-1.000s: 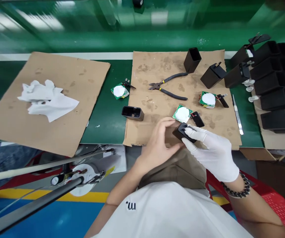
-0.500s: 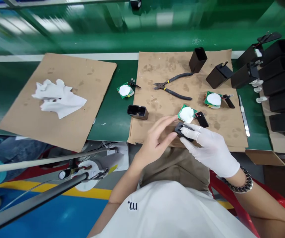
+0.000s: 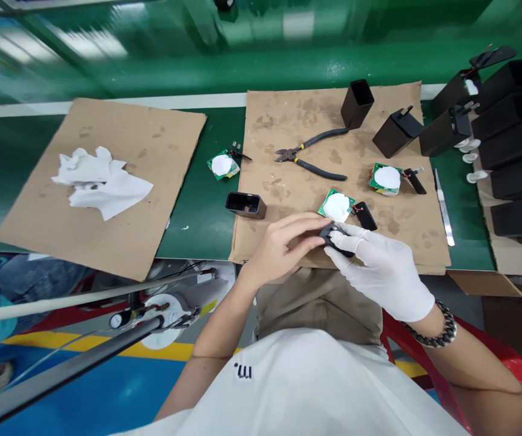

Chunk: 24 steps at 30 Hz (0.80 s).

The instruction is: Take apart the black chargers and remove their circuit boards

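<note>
My bare left hand [image 3: 283,245] and my white-gloved right hand [image 3: 379,266] meet over the near edge of a cardboard sheet [image 3: 288,181]. Between their fingertips sits a small black plastic housing [image 3: 333,237], gripped from both sides. Just beyond it lies a green circuit board with a white round pad [image 3: 336,206], wired to a black cap [image 3: 364,215]. Most of the housing is hidden by my fingers.
Black-handled cutters [image 3: 310,158] lie mid-sheet. Open black housings [image 3: 245,204] [image 3: 356,103] [image 3: 397,132], two more boards [image 3: 222,165] [image 3: 386,178], tweezers [image 3: 444,209] and stacked black housings [image 3: 515,157] surround them. Crumpled white tissue [image 3: 102,184] rests on the left cardboard [image 3: 61,230].
My left hand's fingers have closed back onto the black housing after briefly spreading. Both hands stay at the sheet's near edge; the view shifted slightly.
</note>
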Motion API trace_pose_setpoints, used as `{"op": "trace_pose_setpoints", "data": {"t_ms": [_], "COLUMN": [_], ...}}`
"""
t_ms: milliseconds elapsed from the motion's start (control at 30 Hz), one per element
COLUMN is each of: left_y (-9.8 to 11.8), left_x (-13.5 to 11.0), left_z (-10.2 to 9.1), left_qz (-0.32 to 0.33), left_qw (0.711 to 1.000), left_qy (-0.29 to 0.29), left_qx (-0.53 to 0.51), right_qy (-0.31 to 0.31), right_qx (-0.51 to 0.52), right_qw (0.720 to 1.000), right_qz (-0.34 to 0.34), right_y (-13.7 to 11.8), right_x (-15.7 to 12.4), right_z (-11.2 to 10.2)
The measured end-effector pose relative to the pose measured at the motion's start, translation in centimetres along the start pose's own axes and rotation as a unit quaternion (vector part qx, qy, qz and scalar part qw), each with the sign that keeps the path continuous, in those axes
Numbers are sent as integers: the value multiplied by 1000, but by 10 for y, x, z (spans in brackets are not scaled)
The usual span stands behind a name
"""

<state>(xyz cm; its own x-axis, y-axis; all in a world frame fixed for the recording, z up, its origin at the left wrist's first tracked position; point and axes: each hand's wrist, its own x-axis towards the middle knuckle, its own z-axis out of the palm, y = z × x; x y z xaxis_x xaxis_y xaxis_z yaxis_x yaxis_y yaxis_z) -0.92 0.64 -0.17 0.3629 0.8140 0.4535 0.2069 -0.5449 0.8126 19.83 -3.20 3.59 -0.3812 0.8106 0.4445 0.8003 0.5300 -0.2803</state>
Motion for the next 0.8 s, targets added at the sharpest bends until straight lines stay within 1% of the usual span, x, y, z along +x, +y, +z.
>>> {"op": "trace_pose_setpoints", "data": {"t_ms": [67,100,167,200,267,367,467,567,633,700,800], "left_y": [0,0,3,5,11,18,16,9,6,5,7], "left_x": [-6,-10,-19,-23,-27,-22,-12,-5,-3,-3,-1], "left_z": [-3,-5,-9,-11,-12,-8,4,17,21,22,19], "left_qz": [-34,-49,-58,-55,-47,-53,-56,-73,-89,-103,-118], "left_qw": [997,992,982,979,981,990,995,989,982,978,977], "left_qy": [70,112,182,198,189,126,75,69,74,72,65], "left_qx": [-4,-3,1,7,18,19,-22,-106,-150,-165,-163], "right_qy": [15,10,-11,-28,-37,-36,-35,-42,-42,-52,-83], "right_qx": [-2,-1,-14,-34,-73,-78,-56,-23,-15,-20,-24], "right_qw": [1000,1000,1000,999,996,996,998,999,999,998,996], "right_qz": [-6,-1,17,22,19,3,-7,-3,4,15,29], "right_y": [-2,-4,-7,-8,-7,-2,2,2,2,0,-1], "right_x": [2,3,2,1,-1,-3,0,1,0,-1,1], "right_z": [-8,-10,-9,-5,5,18,18,11,8,6,5]}}
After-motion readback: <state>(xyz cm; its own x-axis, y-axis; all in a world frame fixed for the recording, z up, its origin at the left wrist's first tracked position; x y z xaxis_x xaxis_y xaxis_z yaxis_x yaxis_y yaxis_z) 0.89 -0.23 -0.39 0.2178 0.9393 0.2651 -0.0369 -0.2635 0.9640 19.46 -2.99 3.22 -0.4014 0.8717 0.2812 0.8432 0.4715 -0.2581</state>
